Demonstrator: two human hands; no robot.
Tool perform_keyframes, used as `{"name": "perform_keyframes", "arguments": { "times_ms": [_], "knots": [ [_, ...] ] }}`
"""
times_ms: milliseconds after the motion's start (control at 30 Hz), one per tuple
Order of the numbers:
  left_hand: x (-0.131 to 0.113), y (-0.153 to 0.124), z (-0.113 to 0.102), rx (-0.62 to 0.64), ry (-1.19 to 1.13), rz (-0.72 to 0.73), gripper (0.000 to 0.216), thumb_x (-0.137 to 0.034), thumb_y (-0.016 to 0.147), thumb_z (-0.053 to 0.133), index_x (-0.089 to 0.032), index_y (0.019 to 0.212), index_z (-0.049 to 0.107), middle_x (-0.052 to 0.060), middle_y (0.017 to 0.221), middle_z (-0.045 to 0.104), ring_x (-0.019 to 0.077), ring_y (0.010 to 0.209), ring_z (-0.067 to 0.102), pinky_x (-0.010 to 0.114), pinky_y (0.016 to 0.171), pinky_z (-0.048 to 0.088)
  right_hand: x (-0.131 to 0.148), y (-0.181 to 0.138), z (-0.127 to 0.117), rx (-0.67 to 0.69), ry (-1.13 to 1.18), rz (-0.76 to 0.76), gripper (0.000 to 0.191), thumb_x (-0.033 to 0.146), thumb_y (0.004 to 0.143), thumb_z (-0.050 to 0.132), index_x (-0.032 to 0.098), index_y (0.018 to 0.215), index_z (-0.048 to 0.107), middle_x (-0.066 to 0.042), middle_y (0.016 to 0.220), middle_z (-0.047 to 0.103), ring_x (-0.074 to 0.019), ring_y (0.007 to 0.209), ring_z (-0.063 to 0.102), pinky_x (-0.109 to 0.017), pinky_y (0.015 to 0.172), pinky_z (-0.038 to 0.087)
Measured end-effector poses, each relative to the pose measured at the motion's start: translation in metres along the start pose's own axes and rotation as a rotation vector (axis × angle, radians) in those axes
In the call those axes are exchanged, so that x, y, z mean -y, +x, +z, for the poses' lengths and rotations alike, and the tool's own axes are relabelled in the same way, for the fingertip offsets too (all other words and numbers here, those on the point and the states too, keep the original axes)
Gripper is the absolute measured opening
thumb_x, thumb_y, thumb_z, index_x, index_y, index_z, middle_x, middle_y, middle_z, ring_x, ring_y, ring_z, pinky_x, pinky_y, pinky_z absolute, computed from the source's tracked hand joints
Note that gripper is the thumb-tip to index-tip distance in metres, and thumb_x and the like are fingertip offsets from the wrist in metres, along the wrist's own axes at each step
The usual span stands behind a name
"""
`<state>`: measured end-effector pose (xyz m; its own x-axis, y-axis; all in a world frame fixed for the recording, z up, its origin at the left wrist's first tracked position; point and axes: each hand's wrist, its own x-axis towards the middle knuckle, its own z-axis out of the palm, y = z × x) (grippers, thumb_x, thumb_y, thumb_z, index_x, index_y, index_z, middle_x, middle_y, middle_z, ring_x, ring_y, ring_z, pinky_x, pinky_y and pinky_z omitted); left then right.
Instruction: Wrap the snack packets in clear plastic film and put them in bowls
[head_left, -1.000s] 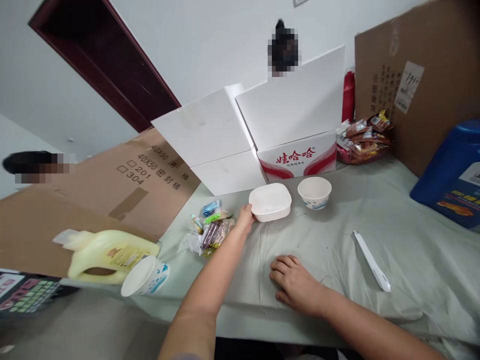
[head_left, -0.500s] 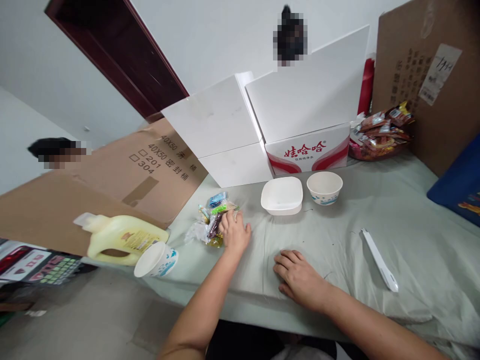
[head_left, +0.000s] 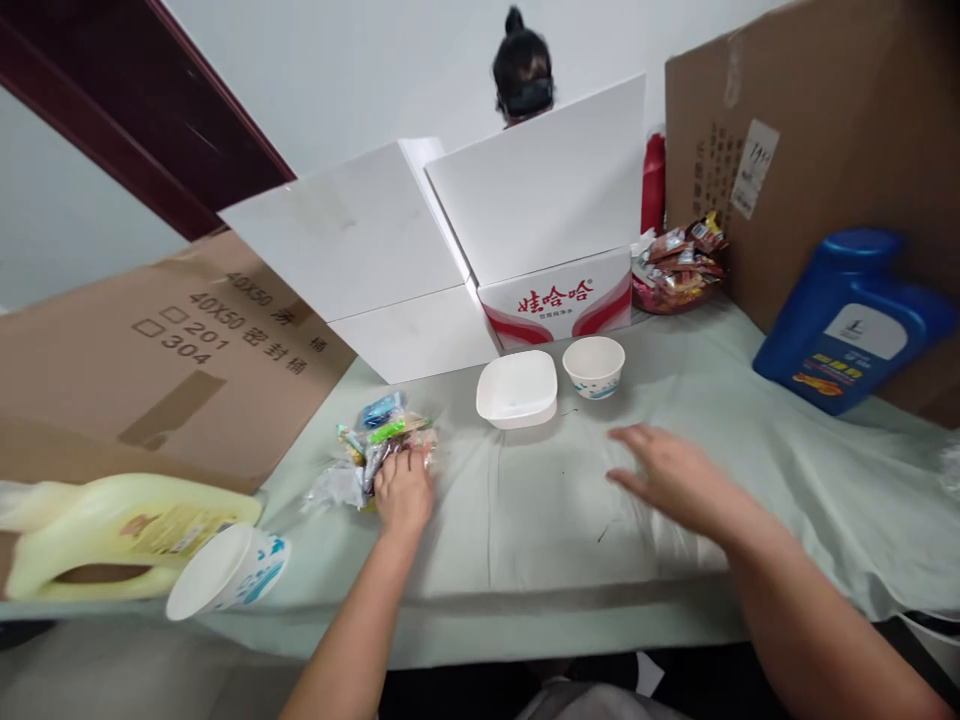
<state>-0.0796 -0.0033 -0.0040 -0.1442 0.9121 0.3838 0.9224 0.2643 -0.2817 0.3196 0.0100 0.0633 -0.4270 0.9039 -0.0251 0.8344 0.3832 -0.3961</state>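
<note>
While the left hand (head_left: 403,490) rests bunched fingers on snack packets (head_left: 386,432) left of the white dish (head_left: 517,388), grip unclear | right hand (head_left: 675,480) spread-fingered, empty, right of the dish, nearer the camera | paper bowl (head_left: 594,365) just beside the dish.

Snack pile (head_left: 375,450) left of square dish (head_left: 517,388); round bowl (head_left: 593,366) right of it.

Cloth (head_left: 525,510) lies open at 6 o'clock; square dish (head_left: 517,388) and paper bowl (head_left: 594,365) block 12 o'clock, snack packets (head_left: 375,445) 10 o'clock.
</note>
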Motion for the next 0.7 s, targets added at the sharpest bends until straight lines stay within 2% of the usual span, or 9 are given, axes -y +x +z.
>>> {"name": "perform_keyframes", "arguments": {
  "times_ms": [67,100,167,267,367,500,600,700],
  "knots": [
    [-0.006,0.003,-0.001,0.02,0.056,-0.01,0.051,-0.024,0.091,0.045,-0.008,0.139,0.047,0.019,0.11,0.061,0.0336,0.105,0.052,0.043,0.084,0.044,-0.028,0.003,-0.009,0.006,-0.119,0.32,0.046,0.046,0.093,0.049,0.012,0.124,0.055,-0.018,0.122,0.064,-0.0328,0.109,0.062,-0.041,0.08,0.05],
    [-0.01,0.006,-0.001,0.03,0.08,-0.021,0.055,-0.026,0.09,0.046,-0.006,0.141,0.044,0.02,0.109,0.06,0.034,0.102,0.051,0.043,0.082,0.044,-0.039,0.005,-0.01,0.05,-0.155,0.417,0.045,0.048,0.093,0.05,0.012,0.119,0.056,-0.018,0.117,0.066,-0.0335,0.106,0.063,-0.04,0.074,0.049],
    [-0.016,0.012,0.001,0.044,0.107,-0.053,0.05,-0.025,0.091,0.044,-0.005,0.137,0.049,0.022,0.113,0.058,0.0344,0.101,0.051,0.044,0.079,0.044,-0.053,0.009,-0.007,0.158,-0.188,0.489,0.04,0.046,0.089,0.055,0.013,0.113,0.057,-0.016,0.111,0.068,-0.0331,0.102,0.064,-0.036,0.068,0.047],
    [-0.016,0.021,0.006,0.033,0.055,-0.066,0.037,-0.017,0.091,0.038,-0.009,0.115,0.065,0.023,0.127,0.055,0.0338,0.102,0.051,0.044,0.079,0.045,-0.057,0.014,0.004,0.221,-0.201,0.424,0.027,0.03,0.084,0.059,0.015,0.107,0.058,-0.015,0.107,0.069,-0.03,0.098,0.066,-0.032,0.066,0.042],
    [-0.007,0.025,0.008,-0.004,-0.082,-0.035,0.033,-0.013,0.088,0.039,-0.014,0.099,0.071,0.017,0.121,0.062,0.0318,0.1,0.053,0.044,0.082,0.046,-0.053,0.015,0.012,0.174,-0.186,0.323,0.022,0.017,0.083,0.052,0.015,0.103,0.059,-0.014,0.101,0.07,-0.0274,0.09,0.067,-0.031,0.063,0.038],
    [-0.004,0.021,0.005,-0.004,-0.167,0.029,0.03,-0.015,0.085,0.042,-0.017,0.096,0.069,0.012,0.105,0.068,0.0273,0.097,0.057,0.039,0.088,0.046,-0.048,0.015,0.022,0.053,-0.121,0.2,0.023,0.017,0.085,0.048,0.017,0.105,0.058,-0.01,0.097,0.069,-0.0237,0.084,0.066,-0.029,0.062,0.036],
    [-0.016,0.018,-0.001,0.067,-0.161,0.018,0.025,-0.029,0.087,0.047,-0.014,0.094,0.066,0.015,0.095,0.068,0.0304,0.095,0.059,0.041,0.087,0.046,-0.044,0.018,0.029,0.007,-0.084,0.134,0.023,0.019,0.087,0.048,0.018,0.108,0.057,-0.009,0.098,0.069,-0.022,0.084,0.065,-0.029,0.063,0.036],
    [-0.03,0.016,-0.009,0.154,-0.099,-0.046,0.035,-0.041,0.085,0.055,-0.01,0.1,0.061,0.019,0.1,0.066,0.0347,0.1,0.058,0.043,0.084,0.047,-0.038,0.021,0.033,0.032,-0.075,0.109,0.023,0.02,0.088,0.048,0.018,0.109,0.058,-0.008,0.101,0.068,-0.0217,0.085,0.065,-0.028,0.064,0.037]
  ]
}}
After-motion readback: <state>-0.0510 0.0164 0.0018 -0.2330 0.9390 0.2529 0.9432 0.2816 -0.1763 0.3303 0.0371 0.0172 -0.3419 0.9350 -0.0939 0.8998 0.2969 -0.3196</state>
